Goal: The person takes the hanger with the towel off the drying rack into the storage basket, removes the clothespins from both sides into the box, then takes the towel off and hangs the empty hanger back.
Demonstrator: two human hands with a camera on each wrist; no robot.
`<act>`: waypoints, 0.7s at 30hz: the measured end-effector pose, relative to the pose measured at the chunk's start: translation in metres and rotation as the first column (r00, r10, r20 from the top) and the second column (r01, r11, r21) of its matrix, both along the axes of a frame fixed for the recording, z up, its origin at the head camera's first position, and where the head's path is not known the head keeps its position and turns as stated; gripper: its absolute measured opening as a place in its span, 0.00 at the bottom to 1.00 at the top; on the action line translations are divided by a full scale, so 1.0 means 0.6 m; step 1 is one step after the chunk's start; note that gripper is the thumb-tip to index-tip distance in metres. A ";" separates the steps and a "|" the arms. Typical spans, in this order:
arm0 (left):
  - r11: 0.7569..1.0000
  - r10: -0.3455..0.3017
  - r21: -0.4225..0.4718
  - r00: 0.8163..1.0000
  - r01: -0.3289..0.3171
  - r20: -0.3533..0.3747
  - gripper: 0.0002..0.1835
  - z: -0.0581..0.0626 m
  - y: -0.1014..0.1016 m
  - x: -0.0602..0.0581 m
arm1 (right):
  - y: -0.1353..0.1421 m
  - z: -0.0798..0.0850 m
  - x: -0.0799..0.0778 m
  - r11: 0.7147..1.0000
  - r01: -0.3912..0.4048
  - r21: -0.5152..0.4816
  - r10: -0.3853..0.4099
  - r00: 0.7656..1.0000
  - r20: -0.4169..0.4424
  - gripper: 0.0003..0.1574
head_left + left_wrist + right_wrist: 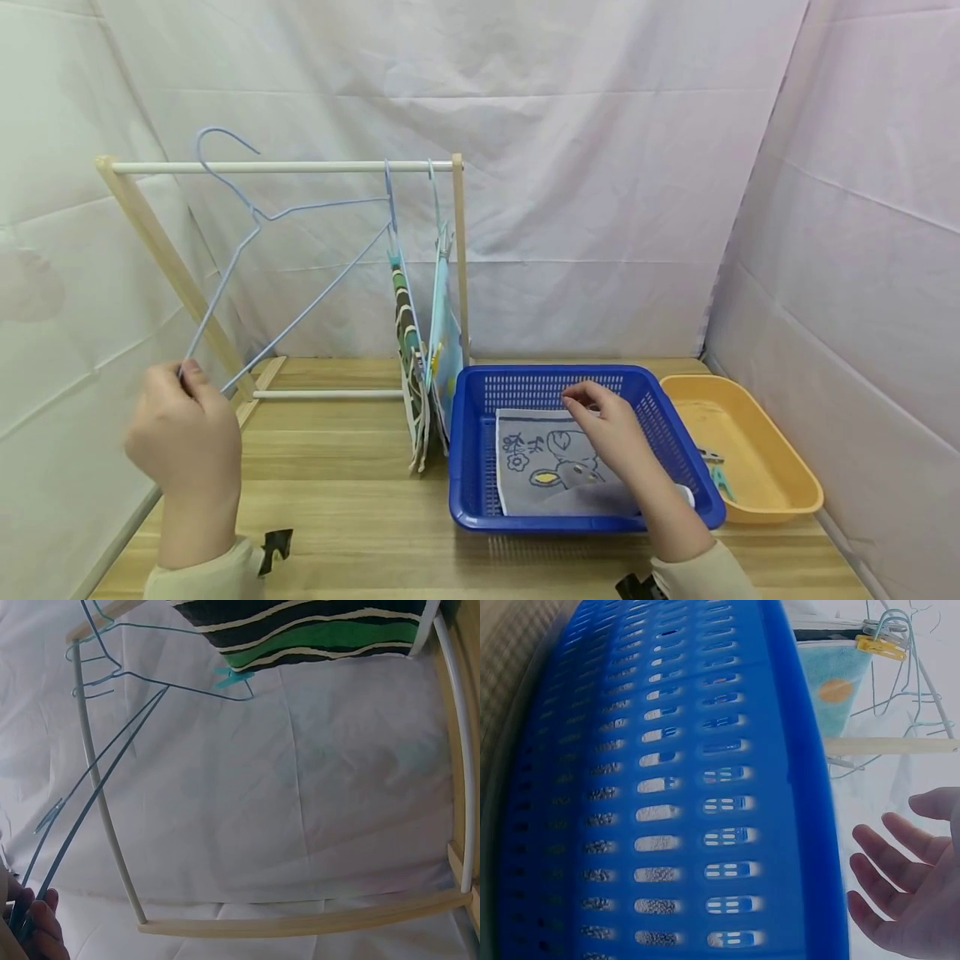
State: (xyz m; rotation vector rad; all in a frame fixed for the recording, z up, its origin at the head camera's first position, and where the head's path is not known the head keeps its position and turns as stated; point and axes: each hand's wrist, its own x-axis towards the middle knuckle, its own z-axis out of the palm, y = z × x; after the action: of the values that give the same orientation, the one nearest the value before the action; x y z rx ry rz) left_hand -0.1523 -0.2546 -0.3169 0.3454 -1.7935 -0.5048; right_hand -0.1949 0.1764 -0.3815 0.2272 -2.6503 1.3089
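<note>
A pale blue wire hanger (307,308) is gripped at its lower left corner by my left hand (183,429). It stands tilted, its hook raised in front of the rack's rail (315,167). In the left wrist view, the fingers (46,930) are curled round the wire, and a small clip (49,815) sits on the hanger. My right hand (611,425) is over the blue basket (587,523), fingers loosely bent and holding nothing. Below it, a grey cloth with flower and animal drawings (517,483) lies in the basket, partly covered by the hand and forearm.
A green striped cloth (408,325) and a light blue cloth (446,333) hang clipped on hangers at the rack's right end. Right of the basket stands a yellow tub (780,475) containing a teal clip (720,482) and a grey clip (709,456). White curtains surround the table.
</note>
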 end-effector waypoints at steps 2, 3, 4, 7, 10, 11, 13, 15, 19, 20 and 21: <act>1.000 0.004 0.024 1.000 -0.005 0.010 0.16 0.001 0.004 -0.007 | 0.002 -0.001 -0.001 1.000 -0.001 0.002 0.001 1.000 -0.002 0.15; 1.000 0.008 0.026 1.000 -0.009 0.016 0.16 0.001 0.005 -0.010 | 0.002 -0.002 -0.001 1.000 -0.002 0.000 0.002 1.000 0.000 0.15; 1.000 0.012 0.028 1.000 -0.012 0.019 0.16 0.002 0.007 -0.013 | 0.003 -0.002 -0.001 1.000 -0.003 0.000 0.003 1.000 0.001 0.15; 1.000 0.012 0.016 0.999 -0.013 0.042 0.18 0.005 0.011 -0.020 | 0.004 -0.003 -0.001 1.000 -0.005 -0.004 0.005 1.000 0.006 0.15; 1.000 0.016 0.000 0.998 -0.016 0.063 0.19 0.007 0.013 -0.027 | 0.005 -0.004 0.000 1.000 -0.006 -0.004 0.006 1.000 0.009 0.15; 1.000 0.017 -0.005 0.997 -0.017 0.070 0.19 0.008 0.014 -0.029 | 0.005 -0.005 0.000 1.000 -0.005 -0.004 0.005 1.000 0.009 0.15; 1.000 0.023 -0.010 0.996 -0.022 0.081 0.19 0.009 0.015 -0.034 | 0.006 -0.006 0.000 1.000 -0.004 -0.003 0.004 1.000 0.009 0.15; 1.000 0.029 -0.014 0.995 -0.028 0.092 0.19 0.009 0.015 -0.039 | 0.006 -0.007 0.000 1.000 -0.003 -0.002 0.003 1.000 0.010 0.15; 1.000 0.025 -0.016 0.993 -0.023 0.115 0.20 0.008 0.016 -0.048 | 0.006 -0.008 -0.003 1.000 -0.009 0.007 0.009 1.000 0.005 0.14; 1.000 0.020 -0.016 0.992 -0.019 0.121 0.20 0.008 0.016 -0.050 | 0.005 -0.008 -0.004 1.000 -0.011 0.012 0.011 1.000 0.003 0.13; 1.000 0.014 -0.013 0.991 -0.012 0.130 0.20 0.008 0.017 -0.052 | 0.005 -0.009 -0.004 1.000 -0.012 0.016 0.012 1.000 0.003 0.13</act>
State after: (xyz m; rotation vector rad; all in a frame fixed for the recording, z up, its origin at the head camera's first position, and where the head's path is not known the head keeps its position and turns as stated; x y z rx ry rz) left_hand -0.1835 -0.2445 -0.3122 0.3889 -1.9179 -0.4709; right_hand -0.1974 0.1794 -0.3866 0.2449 -2.6666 1.2928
